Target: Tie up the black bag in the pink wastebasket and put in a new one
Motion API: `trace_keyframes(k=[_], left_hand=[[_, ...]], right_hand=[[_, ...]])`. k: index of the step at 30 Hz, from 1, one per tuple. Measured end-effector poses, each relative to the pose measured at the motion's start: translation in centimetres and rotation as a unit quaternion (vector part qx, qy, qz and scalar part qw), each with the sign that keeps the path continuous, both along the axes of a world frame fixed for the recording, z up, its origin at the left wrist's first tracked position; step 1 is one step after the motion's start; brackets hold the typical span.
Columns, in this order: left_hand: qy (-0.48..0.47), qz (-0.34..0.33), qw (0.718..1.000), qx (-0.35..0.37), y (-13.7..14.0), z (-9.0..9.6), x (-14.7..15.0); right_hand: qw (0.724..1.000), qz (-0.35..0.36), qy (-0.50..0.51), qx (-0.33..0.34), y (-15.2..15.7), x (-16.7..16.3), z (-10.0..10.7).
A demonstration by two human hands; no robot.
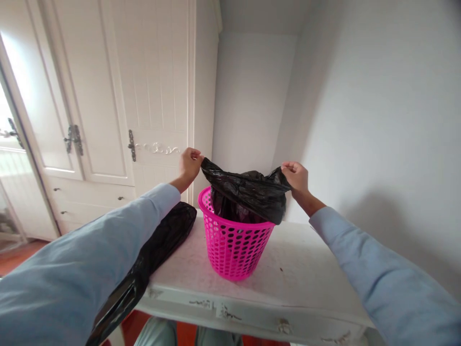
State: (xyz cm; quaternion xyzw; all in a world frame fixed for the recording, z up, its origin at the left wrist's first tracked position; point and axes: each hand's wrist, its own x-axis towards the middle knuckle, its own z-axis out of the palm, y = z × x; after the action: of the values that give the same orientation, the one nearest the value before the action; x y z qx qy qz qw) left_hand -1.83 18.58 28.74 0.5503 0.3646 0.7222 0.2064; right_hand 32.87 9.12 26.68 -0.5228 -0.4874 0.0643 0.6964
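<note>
A pink perforated wastebasket (237, 250) stands upright on a white table (306, 274). A black trash bag (248, 192) sits partly inside it, its upper edge stretched above the rim and draped over the right side. My left hand (190, 166) pinches the bag's left corner, just above and left of the basket. On the opposite side, my right hand (296, 177) grips the bag's right edge between thumb and fingers. The bottom of the bag inside the basket is partly hidden by the basket wall.
Another black plastic bag (171, 230) lies along the table's left side and hangs over the front edge, partly behind my left sleeve. A white wardrobe (154, 86) stands at the back left. A pale wall (378, 120) rises along the right.
</note>
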Motion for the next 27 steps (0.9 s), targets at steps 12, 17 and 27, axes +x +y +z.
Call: trace_keyframes(k=[12, 17, 27], left_hand=[[-0.02, -0.056, 0.975, -0.213, 1.1, 0.1, 0.4], [-0.163, -0.078, 0.974, -0.135, 0.2, 0.9, 1.1], [-0.21, -0.014, 0.972, -0.103, -3.4, -5.4, -4.1]], right_hand=[[0.979, 0.06, -0.036, -0.193, 2.2, 0.5, -0.4], [0.999, -0.03, 0.018, 0.013, 3.8, 0.0, 1.3], [0.988, -0.017, 0.138, 0.065, -2.9, 3.0, -2.2]])
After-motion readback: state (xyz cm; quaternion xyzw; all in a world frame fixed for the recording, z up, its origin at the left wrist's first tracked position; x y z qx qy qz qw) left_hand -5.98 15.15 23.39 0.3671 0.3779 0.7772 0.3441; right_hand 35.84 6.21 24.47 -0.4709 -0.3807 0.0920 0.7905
